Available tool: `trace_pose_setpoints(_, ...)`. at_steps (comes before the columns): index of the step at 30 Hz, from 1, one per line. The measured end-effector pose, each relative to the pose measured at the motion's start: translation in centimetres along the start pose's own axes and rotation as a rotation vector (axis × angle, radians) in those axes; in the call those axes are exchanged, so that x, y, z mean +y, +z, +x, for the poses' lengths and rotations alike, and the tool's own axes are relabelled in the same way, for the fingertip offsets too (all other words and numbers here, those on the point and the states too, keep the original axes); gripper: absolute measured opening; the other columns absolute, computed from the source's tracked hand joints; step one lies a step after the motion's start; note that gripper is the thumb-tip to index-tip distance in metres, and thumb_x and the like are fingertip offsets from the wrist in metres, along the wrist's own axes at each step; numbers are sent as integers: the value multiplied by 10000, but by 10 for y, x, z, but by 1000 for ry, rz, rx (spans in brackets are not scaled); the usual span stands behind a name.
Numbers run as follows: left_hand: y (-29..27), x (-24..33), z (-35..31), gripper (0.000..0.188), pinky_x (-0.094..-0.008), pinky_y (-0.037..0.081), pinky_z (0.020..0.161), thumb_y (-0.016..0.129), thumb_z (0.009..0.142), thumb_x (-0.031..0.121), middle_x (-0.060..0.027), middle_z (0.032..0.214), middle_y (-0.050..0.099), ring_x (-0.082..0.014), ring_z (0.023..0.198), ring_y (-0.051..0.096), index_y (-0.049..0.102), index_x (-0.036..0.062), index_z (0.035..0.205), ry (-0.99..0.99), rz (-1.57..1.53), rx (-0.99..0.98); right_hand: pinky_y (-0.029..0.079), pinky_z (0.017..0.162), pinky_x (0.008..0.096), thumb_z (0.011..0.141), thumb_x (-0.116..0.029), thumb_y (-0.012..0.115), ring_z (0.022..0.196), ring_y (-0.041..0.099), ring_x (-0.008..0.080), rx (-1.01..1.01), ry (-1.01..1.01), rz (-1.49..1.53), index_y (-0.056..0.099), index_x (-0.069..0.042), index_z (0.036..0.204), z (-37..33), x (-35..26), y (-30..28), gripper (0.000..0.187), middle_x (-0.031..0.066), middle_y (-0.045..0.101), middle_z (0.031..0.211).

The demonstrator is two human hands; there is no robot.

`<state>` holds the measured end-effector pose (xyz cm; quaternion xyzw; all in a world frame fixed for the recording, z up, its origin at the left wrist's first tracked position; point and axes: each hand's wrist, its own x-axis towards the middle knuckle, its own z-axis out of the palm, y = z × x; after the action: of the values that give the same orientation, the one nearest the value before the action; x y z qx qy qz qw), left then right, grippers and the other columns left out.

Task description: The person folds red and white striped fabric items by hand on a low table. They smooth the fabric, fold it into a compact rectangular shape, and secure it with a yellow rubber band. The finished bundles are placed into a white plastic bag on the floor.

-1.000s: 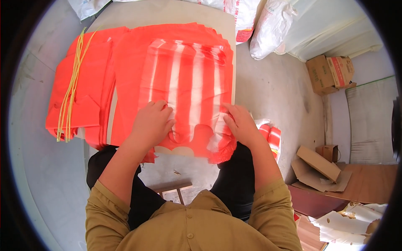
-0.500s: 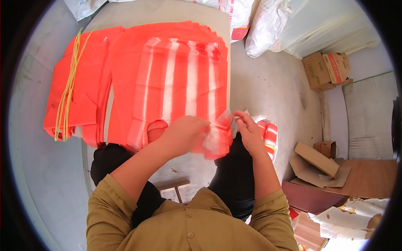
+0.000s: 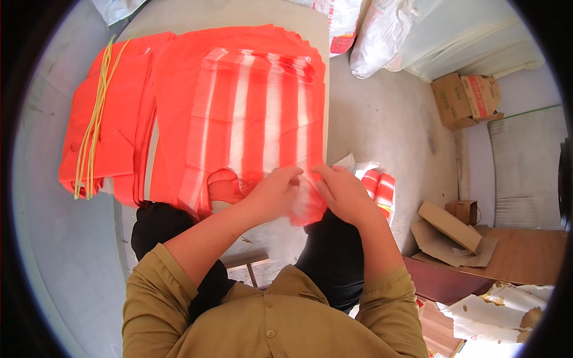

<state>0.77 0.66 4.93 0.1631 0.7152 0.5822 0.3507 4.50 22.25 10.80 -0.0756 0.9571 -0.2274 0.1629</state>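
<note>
A striped plastic bag [image 3: 273, 119], red with pale see-through bands, lies flat on a fanned pile of red plastic bags [image 3: 170, 83]. My left hand [image 3: 276, 194] is closed at the bag's near edge, its fingertips curled on the thin film. Facing it, my right hand [image 3: 345, 194] has its thumb and fingers bent together on the bag's near right corner. Between both hands hangs a blurred, crumpled bit of that corner. Left of my left hand is a rounded cut-out at the bag's near end. Exactly how the fingertips grip is partly hidden.
Yellow ties [image 3: 95, 119] lie over a folded red stack on the left of the table [image 3: 239, 18]. Rolled red-striped bundles [image 3: 382, 190] sit beyond my right knee. White sacks [image 3: 382, 39] stand at the back. Cardboard boxes [image 3: 465, 98] and an opened carton [image 3: 450, 230] are on the right.
My right hand has moved left and closed on the bag's corner, close to my left hand. My left hand has shifted slightly right. The crumpled corner now lies lower between them.
</note>
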Motion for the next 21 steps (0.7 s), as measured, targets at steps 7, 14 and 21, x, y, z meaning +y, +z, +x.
trace_pose_setpoints(7, 8, -22, 10, 417, -323, 510, 971, 530, 1097, 198, -89, 1264, 601, -166, 1153, 584, 485, 29, 1476, -60, -220, 5, 545, 897, 317, 1100, -173, 478, 1045, 659, 169, 138, 149, 505, 577, -28, 1414, -19, 23, 8, 360, 67, 691, 1062)
trace_pose_setpoints(14, 5, -8, 1, 444, -306, 499, 966, 499, 1117, 299, -41, 1238, 599, -135, 1112, 577, 490, 57, 1489, -195, -362, -47, 506, 985, 353, 1049, -206, 562, 1081, 666, 249, 174, 255, 564, 587, -4, 1391, 6, 46, 37, 398, 173, 704, 1149)
trace_pose_setpoints(21, -2, 4, -1, 423, -295, 493, 936, 466, 1128, 366, -11, 1176, 606, -117, 1010, 578, 573, 65, 1405, -330, -494, -80, 484, 1030, 340, 1055, -194, 562, 1173, 638, 237, 145, 203, 555, 627, 18, 1330, -3, 22, 30, 353, 143, 689, 1222)
